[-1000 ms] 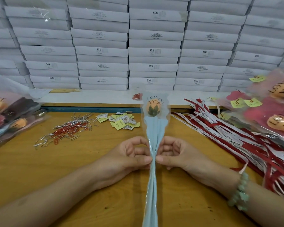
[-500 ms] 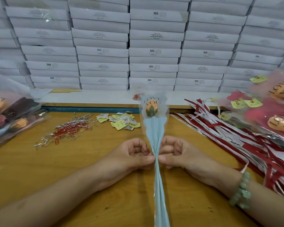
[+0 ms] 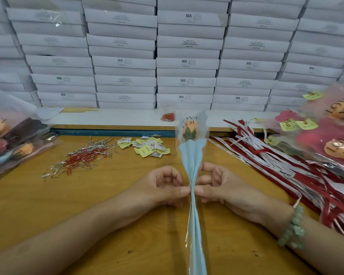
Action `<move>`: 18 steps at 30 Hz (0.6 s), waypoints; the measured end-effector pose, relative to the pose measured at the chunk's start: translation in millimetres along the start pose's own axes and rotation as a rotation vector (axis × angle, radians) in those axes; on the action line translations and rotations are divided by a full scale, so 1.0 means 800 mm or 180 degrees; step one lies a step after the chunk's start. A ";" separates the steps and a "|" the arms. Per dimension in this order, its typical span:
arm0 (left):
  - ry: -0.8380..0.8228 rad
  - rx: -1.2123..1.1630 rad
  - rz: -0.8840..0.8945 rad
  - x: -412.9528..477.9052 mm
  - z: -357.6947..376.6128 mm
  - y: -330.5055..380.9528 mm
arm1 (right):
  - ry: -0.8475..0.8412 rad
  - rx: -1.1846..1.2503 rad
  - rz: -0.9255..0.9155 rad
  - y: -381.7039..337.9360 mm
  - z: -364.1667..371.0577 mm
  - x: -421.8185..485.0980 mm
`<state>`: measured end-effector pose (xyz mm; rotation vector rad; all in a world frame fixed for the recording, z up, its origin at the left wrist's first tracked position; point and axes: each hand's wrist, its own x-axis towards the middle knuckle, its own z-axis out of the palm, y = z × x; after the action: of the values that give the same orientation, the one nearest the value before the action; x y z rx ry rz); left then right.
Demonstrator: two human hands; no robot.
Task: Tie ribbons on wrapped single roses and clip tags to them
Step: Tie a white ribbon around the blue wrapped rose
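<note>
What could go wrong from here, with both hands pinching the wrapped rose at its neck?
1. The left hand and right hand both pinch the wrapped rose. Freeing one to fetch a ribbon may let the gathered wrap loosen.
2. The ribbons lie overlapped in a heap on the right, so pulling one could drag others along.
3. The paper clips look tangled, so a single one may not come away cleanly.

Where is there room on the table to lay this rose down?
The biggest bare wood of the table lies between the paper clips and the left hand and its arm. A smaller patch sits between the tags and that hand, left of the wrapped rose. The right side is crowded with ribbons.
</note>
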<state>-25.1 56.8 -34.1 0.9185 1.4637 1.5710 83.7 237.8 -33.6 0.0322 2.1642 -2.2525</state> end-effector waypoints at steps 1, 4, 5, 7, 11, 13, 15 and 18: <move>0.0032 0.0216 -0.0002 -0.001 -0.002 0.007 | 0.0009 0.0004 0.0007 0.000 0.000 0.000; 0.0250 0.1224 0.0101 -0.003 -0.021 0.037 | -0.0009 0.0013 0.0037 -0.002 -0.001 -0.001; 0.0436 0.1595 0.0127 -0.002 -0.032 0.047 | -0.0022 0.0006 0.0044 -0.003 -0.001 -0.001; 0.0983 0.2445 0.0183 0.001 -0.061 0.062 | -0.0042 -0.0003 0.0048 -0.004 -0.001 -0.001; 0.1933 0.4856 0.0001 -0.001 -0.135 0.067 | -0.0057 0.0003 0.0039 -0.004 -0.001 -0.001; 0.2042 0.5658 -0.0340 -0.003 -0.166 0.059 | -0.0067 0.0017 0.0033 -0.003 -0.001 -0.001; 0.1972 0.6102 -0.0686 -0.004 -0.183 0.049 | -0.0079 0.0034 0.0028 -0.003 -0.002 0.000; 0.1842 0.6466 -0.0704 -0.006 -0.192 0.036 | -0.0078 0.0032 0.0029 -0.002 -0.003 0.000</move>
<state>-163.6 -14.1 -16.3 1.0939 3.3215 -0.4663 83.5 240.5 -32.3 0.0144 2.1365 -2.2466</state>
